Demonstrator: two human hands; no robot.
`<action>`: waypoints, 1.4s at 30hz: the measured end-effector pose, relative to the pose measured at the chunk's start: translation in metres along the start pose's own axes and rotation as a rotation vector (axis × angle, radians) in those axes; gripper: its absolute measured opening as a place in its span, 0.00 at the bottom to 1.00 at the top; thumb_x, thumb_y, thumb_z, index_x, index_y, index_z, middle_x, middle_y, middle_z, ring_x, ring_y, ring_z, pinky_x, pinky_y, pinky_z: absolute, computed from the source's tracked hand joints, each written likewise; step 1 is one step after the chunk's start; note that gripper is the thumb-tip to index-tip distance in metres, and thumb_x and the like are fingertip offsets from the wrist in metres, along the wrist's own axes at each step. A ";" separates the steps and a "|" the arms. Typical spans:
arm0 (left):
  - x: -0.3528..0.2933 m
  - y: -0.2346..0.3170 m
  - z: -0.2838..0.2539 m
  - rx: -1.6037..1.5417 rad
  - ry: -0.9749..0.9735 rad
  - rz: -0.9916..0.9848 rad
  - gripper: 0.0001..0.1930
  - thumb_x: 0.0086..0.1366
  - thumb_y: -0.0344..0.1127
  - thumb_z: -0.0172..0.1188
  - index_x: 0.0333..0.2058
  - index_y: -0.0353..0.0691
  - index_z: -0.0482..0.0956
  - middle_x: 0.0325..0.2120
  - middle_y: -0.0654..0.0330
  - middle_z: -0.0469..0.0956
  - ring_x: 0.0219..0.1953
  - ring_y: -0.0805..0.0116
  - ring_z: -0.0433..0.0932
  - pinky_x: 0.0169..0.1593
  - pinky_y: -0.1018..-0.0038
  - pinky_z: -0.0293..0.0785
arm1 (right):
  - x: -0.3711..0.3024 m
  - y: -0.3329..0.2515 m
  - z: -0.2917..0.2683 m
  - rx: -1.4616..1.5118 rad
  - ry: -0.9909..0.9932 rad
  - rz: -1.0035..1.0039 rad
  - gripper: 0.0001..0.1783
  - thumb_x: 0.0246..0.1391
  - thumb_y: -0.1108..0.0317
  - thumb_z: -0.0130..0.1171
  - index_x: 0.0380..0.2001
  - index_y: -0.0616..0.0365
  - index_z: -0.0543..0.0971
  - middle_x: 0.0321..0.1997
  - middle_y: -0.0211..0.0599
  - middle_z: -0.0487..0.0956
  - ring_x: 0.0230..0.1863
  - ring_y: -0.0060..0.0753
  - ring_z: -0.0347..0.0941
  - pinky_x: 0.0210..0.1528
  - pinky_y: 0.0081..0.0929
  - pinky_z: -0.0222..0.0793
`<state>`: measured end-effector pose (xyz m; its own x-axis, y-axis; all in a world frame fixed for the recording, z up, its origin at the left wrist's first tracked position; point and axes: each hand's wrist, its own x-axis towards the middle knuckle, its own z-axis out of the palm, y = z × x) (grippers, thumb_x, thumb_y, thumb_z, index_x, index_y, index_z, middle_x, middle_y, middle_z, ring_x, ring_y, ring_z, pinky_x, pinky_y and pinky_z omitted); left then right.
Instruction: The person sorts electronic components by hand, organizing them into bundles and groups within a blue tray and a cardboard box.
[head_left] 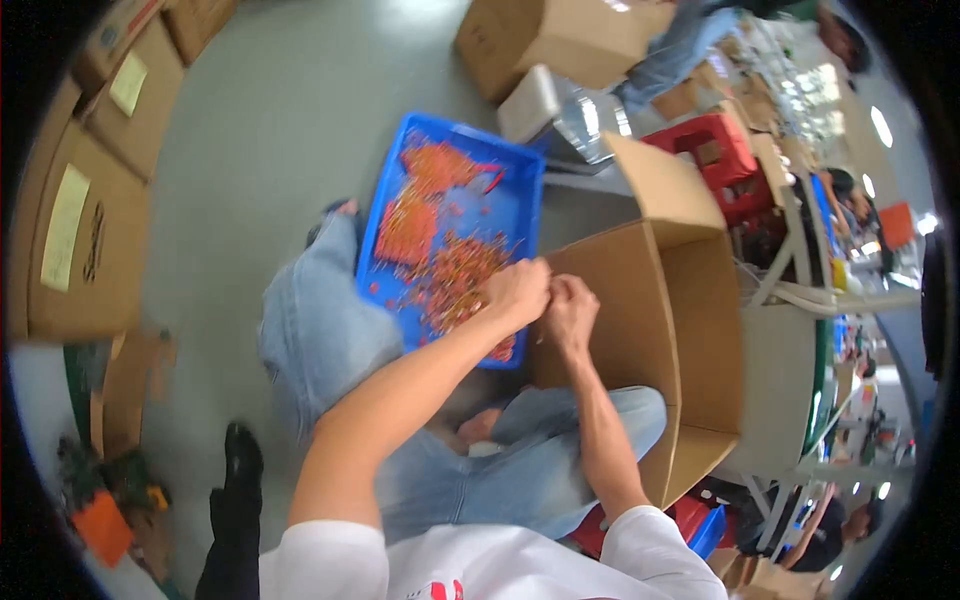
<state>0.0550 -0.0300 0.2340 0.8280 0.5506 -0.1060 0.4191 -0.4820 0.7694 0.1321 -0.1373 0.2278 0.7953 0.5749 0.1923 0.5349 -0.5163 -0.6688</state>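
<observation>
My left hand [517, 294] and my right hand [573, 314] meet over the near right edge of a blue plastic tray [520, 210]. Both have their fingers pinched together, and whatever lies between the fingertips is too small or hidden to name. Loose small orange-red pieces with thin pale wire-like ends [465, 270] are heaped in the near part of the tray, beside my left wrist. Farther off, denser orange bunches [408, 228] of similar pieces lie along the left side. A red-handled tool [491, 179], its kind unclear, rests near the far right corner.
An open cardboard box [615, 300] stands close against my right hand. My jeans-clad knees [330, 310] flank the tray. Stacked cartons [90, 230] line the left. Beyond are a large carton [550, 45], red crates [715, 160] and workbenches with other people at the right.
</observation>
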 end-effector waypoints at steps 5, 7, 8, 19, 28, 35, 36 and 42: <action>-0.005 -0.013 -0.001 0.028 -0.008 -0.085 0.13 0.65 0.45 0.55 0.38 0.42 0.78 0.31 0.43 0.80 0.37 0.41 0.80 0.38 0.48 0.74 | -0.004 0.003 0.009 0.052 0.056 0.117 0.10 0.56 0.67 0.55 0.39 0.60 0.79 0.31 0.51 0.81 0.33 0.50 0.79 0.39 0.39 0.73; -0.006 -0.006 -0.004 0.106 -0.044 -0.076 0.12 0.65 0.42 0.56 0.38 0.39 0.78 0.33 0.44 0.81 0.38 0.44 0.81 0.39 0.50 0.76 | 0.001 -0.005 -0.006 0.075 0.122 0.118 0.11 0.57 0.67 0.55 0.40 0.61 0.78 0.30 0.50 0.81 0.33 0.48 0.80 0.39 0.38 0.73; -0.006 -0.010 -0.005 0.124 -0.032 -0.056 0.12 0.65 0.42 0.56 0.38 0.39 0.78 0.33 0.44 0.81 0.38 0.44 0.81 0.39 0.50 0.76 | 0.002 -0.015 -0.012 0.135 0.154 0.171 0.11 0.57 0.68 0.55 0.40 0.61 0.78 0.30 0.49 0.81 0.32 0.45 0.80 0.38 0.36 0.73; -0.006 -0.006 -0.014 0.169 0.003 -0.085 0.14 0.64 0.42 0.57 0.38 0.35 0.78 0.34 0.42 0.81 0.39 0.43 0.81 0.42 0.51 0.76 | 0.002 0.003 -0.010 0.013 0.041 -0.019 0.26 0.54 0.69 0.58 0.57 0.62 0.71 0.49 0.54 0.76 0.51 0.51 0.73 0.55 0.40 0.67; -0.008 0.010 -0.038 0.178 0.056 0.021 0.13 0.64 0.42 0.55 0.39 0.38 0.77 0.32 0.42 0.80 0.37 0.41 0.80 0.39 0.50 0.76 | 0.003 0.006 -0.010 0.020 -0.038 -0.058 0.30 0.52 0.68 0.61 0.58 0.63 0.69 0.57 0.56 0.72 0.60 0.53 0.68 0.62 0.39 0.62; -0.027 0.042 -0.104 0.058 0.024 0.110 0.14 0.65 0.42 0.55 0.41 0.37 0.78 0.32 0.42 0.80 0.36 0.42 0.80 0.39 0.52 0.76 | 0.002 0.010 0.003 -0.003 -0.148 -0.025 0.31 0.52 0.69 0.60 0.59 0.64 0.67 0.52 0.58 0.74 0.54 0.55 0.71 0.58 0.42 0.64; -0.033 0.046 -0.117 0.052 0.027 0.104 0.14 0.65 0.42 0.55 0.41 0.37 0.78 0.32 0.42 0.80 0.36 0.42 0.80 0.39 0.52 0.76 | 0.003 0.018 0.009 0.020 -0.150 -0.047 0.32 0.51 0.68 0.60 0.60 0.64 0.67 0.51 0.58 0.75 0.53 0.55 0.72 0.57 0.42 0.66; -0.051 0.017 -0.173 0.024 -0.096 0.250 0.15 0.64 0.41 0.57 0.42 0.36 0.79 0.30 0.43 0.81 0.35 0.48 0.81 0.41 0.59 0.76 | 0.060 0.019 0.053 0.172 -0.459 0.151 0.39 0.46 0.63 0.65 0.61 0.64 0.65 0.48 0.53 0.79 0.47 0.45 0.78 0.49 0.37 0.72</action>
<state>-0.0447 0.0516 0.3610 0.9379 0.3459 0.0250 0.2051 -0.6114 0.7643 0.1752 -0.0794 0.1885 0.6321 0.7415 -0.2250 0.3384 -0.5253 -0.7807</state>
